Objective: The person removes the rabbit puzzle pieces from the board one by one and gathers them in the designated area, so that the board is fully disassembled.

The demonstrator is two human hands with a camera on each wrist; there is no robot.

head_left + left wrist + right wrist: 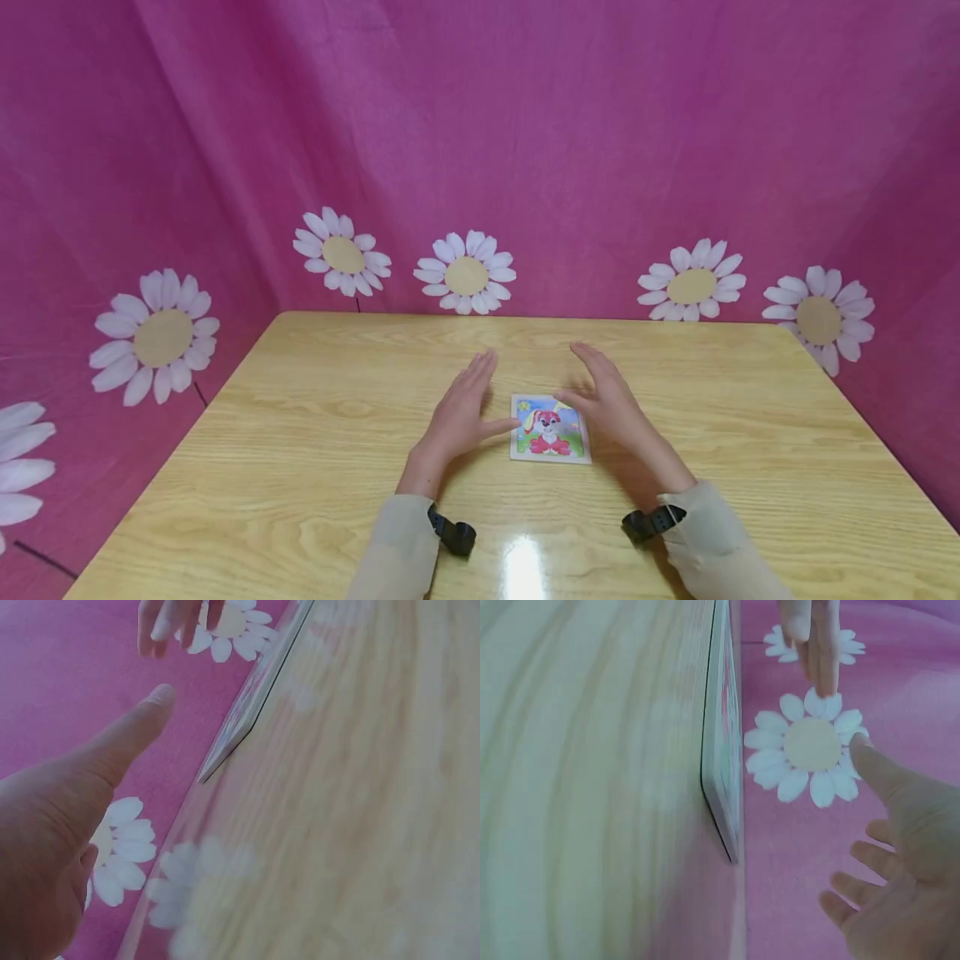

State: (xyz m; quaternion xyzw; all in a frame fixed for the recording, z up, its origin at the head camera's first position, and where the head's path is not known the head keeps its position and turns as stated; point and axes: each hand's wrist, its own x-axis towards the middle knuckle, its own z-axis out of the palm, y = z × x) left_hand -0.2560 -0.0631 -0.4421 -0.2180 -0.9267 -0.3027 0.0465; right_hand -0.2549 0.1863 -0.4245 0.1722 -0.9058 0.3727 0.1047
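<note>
A small square picture puzzle board [551,433] with a pale border lies flat on the table, showing a red and white cartoon rabbit-like animal on blue and green. To its left my left hand [462,411] hovers with fingers straight and thumb pointing at the board's edge. On the other side my right hand [611,400] is held with fingers extended, its thumb over the board's upper right corner in the head view. Both wrist views show the board [251,697] [721,742] edge-on, with the hands apart from it. Neither hand holds anything.
The wood-grain table [300,467] stretches out around the board, its far edge against a pink cloth [525,150] printed with white daisies. Each wrist wears a black strapped camera [453,533]. A bright light reflection lies on the table's near part.
</note>
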